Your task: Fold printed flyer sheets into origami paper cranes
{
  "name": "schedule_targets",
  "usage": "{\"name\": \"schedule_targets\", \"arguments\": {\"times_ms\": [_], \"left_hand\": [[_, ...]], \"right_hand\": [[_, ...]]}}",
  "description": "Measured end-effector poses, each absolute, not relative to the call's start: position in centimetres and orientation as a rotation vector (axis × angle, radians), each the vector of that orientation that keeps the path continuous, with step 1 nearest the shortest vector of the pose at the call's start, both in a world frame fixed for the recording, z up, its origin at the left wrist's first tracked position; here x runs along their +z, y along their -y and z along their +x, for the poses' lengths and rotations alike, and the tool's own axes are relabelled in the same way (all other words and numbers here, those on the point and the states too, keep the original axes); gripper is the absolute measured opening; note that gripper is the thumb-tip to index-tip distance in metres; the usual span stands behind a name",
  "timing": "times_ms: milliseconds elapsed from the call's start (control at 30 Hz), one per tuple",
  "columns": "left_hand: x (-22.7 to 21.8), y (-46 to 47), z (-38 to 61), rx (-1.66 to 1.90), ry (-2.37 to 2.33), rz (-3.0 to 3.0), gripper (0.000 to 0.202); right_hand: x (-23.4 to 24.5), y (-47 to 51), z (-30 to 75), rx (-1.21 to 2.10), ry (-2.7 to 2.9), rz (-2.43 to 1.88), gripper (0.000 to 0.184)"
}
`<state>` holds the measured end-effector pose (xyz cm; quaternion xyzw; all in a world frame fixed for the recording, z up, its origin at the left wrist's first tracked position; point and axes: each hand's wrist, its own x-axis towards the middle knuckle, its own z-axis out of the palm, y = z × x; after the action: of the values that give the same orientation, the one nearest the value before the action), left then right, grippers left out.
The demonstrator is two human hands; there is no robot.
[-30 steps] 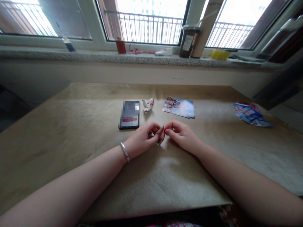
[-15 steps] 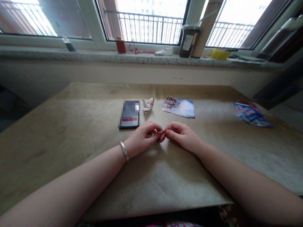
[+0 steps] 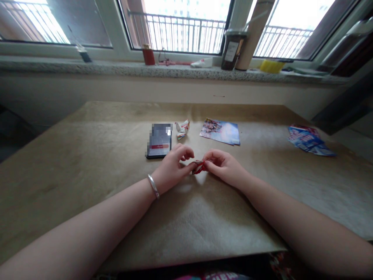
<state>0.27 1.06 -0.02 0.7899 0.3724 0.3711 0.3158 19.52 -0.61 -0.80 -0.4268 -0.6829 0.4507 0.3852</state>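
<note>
A small folded piece of red and white paper point(image 3: 198, 167) is between my hands, a little above the table. My right hand point(image 3: 223, 164) pinches its right end between thumb and forefinger. My left hand point(image 3: 176, 165), with a silver bangle at the wrist, has its thumb against the paper's left end. The left forefinger is raised away from the thumb, and the other left fingers are curled and partly hidden. Just beyond my hands stands a folded paper figure point(image 3: 182, 129), white with coloured print. A phone or tablet point(image 3: 159, 140), its screen pixelated, lies beside my left hand.
Printed glossy sheets point(image 3: 223, 131) lie flat behind my right hand. Several blue and red printed papers point(image 3: 310, 140) are piled at the table's right. Beyond the table point(image 3: 87, 163), a stone windowsill point(image 3: 116, 70) carries a red container point(image 3: 148, 55), a dark jar point(image 3: 232, 50) and a yellow item point(image 3: 271, 66).
My left forefinger has lifted off the folded paper and moved up and left, while the thumb stays against it. The paper has tilted slightly. My right hand keeps its pinch.
</note>
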Motion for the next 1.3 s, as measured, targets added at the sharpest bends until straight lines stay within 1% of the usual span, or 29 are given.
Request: {"name": "schedule_targets", "arguments": {"times_ms": [100,200,267,433,567,733,933,1300], "left_hand": [[0.09,-1.02,0.12,0.941,-0.981,2.251,0.011],[0.09,-0.84,0.14,0.932,-0.972,2.204,0.004],[0.10,-0.70,0.22,0.957,-0.974,2.155,0.004],[0.23,-0.68,0.19,0.924,-0.930,2.095,0.010],[0.15,-0.94,0.04,0.821,-0.912,2.118,0.017],[0.00,-1.05,0.06,0.792,-0.906,2.023,0.024],[0.37,-0.80,0.07,0.791,-0.981,2.041,0.021],[0.10,-1.02,0.00,0.893,-0.965,2.082,0.018]], "right_hand": [[-0.86,0.73,19.48,1.119,1.684,-1.095,0.012],[-0.79,0.93,19.34,1.105,1.603,-1.068,0.009],[-0.69,1.04,19.20,1.113,1.565,-1.038,0.008],[-0.75,0.87,19.13,1.110,1.514,-1.037,0.009],[-1.03,0.57,19.38,1.042,1.547,-1.055,0.009],[-0.96,0.62,19.43,0.991,1.598,-1.061,0.010],[-0.77,0.73,19.27,1.051,1.567,-1.072,0.011],[-0.60,0.68,19.26,1.105,1.526,-1.056,0.014]]}}
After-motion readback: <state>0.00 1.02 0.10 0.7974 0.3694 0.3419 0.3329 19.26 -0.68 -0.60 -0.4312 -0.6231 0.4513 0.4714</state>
